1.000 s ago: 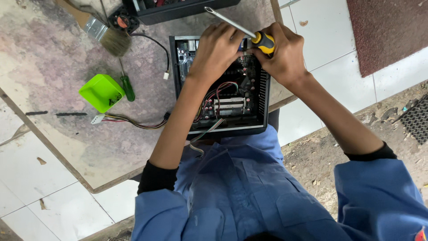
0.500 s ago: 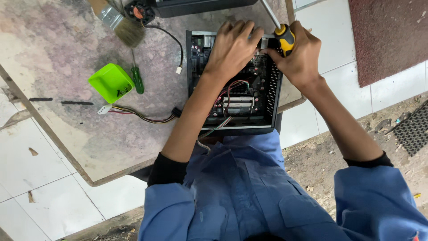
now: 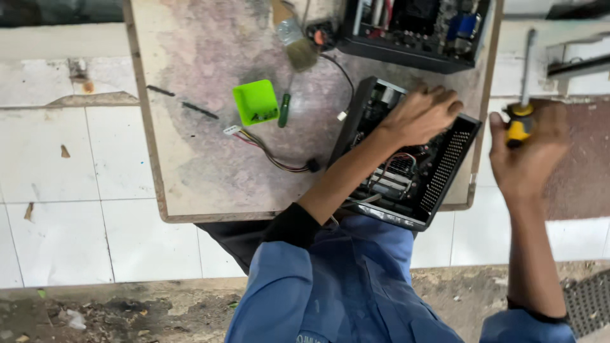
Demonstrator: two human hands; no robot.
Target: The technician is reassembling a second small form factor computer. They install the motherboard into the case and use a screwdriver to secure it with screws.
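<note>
Broadly, a mottled, worn worktop (image 3: 210, 171) carries a black metal case (image 3: 406, 159) with a perforated side at its near right corner. Left hand (image 3: 422, 114) rests spread, gripping nothing, inside it; pressing there should steady it. Right hand (image 3: 527, 149), off the right edge, clasps a yellow-handled screwdriver (image 3: 521, 114). A small green tray (image 3: 255, 101) sits mid-board.

We note worn, stained wooden tabletop (image 3: 190, 178); white tiled floor (image 3: 63, 241) beneath; dirt strip (image 3: 127, 311) along tile edge; daylight.
</note>
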